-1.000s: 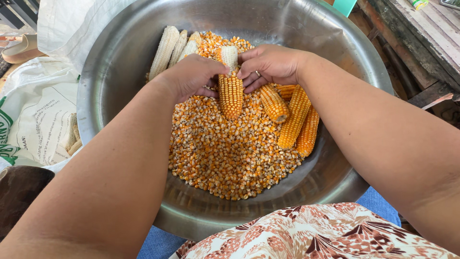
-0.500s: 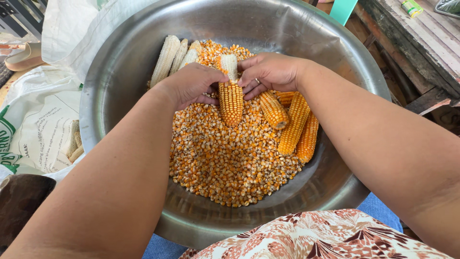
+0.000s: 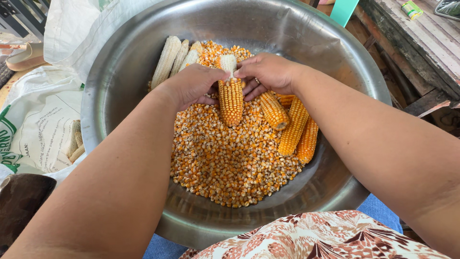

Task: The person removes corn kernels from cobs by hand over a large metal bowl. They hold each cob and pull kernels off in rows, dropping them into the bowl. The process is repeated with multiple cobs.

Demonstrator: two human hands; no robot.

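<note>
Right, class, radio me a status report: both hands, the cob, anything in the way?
Left hand and right hand both grip half-stripped cob. Over loose kernels in steel basin. Nothing in the way.

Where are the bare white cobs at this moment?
The bare cobs lie in the far left part of the steel bowl, at the edge of the kernel pile, just beyond the left hand.

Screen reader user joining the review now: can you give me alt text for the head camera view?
Two bare hands, the left hand and right hand, grip a half-stripped corn cob over a heap of loose kernels in a large steel basin. Whole orange cobs lie to the right of it, bare white cobs at the far left, and a white sack sits outside the basin.
</note>
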